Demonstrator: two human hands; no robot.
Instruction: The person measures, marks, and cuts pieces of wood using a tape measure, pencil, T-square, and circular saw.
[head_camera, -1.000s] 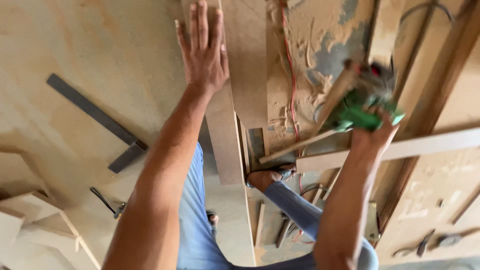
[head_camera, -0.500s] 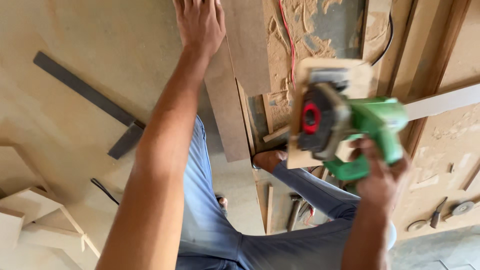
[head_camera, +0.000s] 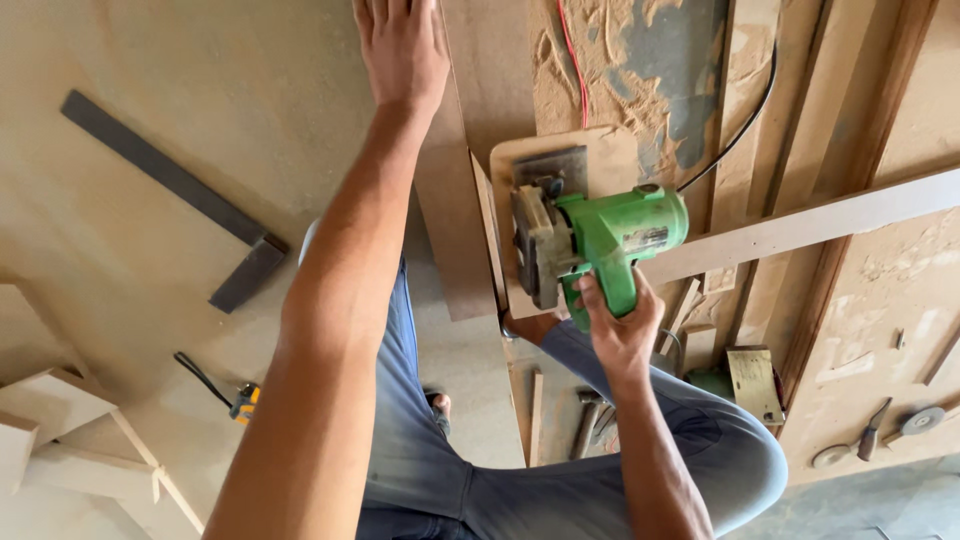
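Observation:
My right hand (head_camera: 618, 328) grips the handle of a green circular saw (head_camera: 600, 242), which sits on its square wooden base plate (head_camera: 565, 160) next to the edge of a long plywood strip (head_camera: 462, 170). My left hand (head_camera: 402, 48) lies flat, fingers spread, on the large plywood sheet (head_camera: 180, 90) at the strip's far end. A black cable (head_camera: 735, 130) runs from the saw towards the upper right. A red cord (head_camera: 572, 50) lies in the sawdust beyond the saw. My knees in blue jeans fill the lower middle.
A dark metal try square (head_camera: 180, 190) lies on the sheet at left. A tape measure (head_camera: 243, 402) lies lower left. A hammer (head_camera: 585, 420) and small tools rest on the floor below the saw. Wooden battens (head_camera: 820, 225) cross at right; offcuts (head_camera: 50, 420) stack lower left.
My right hand has brought the green saw down from mid-air and set it beside the plywood strip. My left hand has stayed pressed on the sheet.

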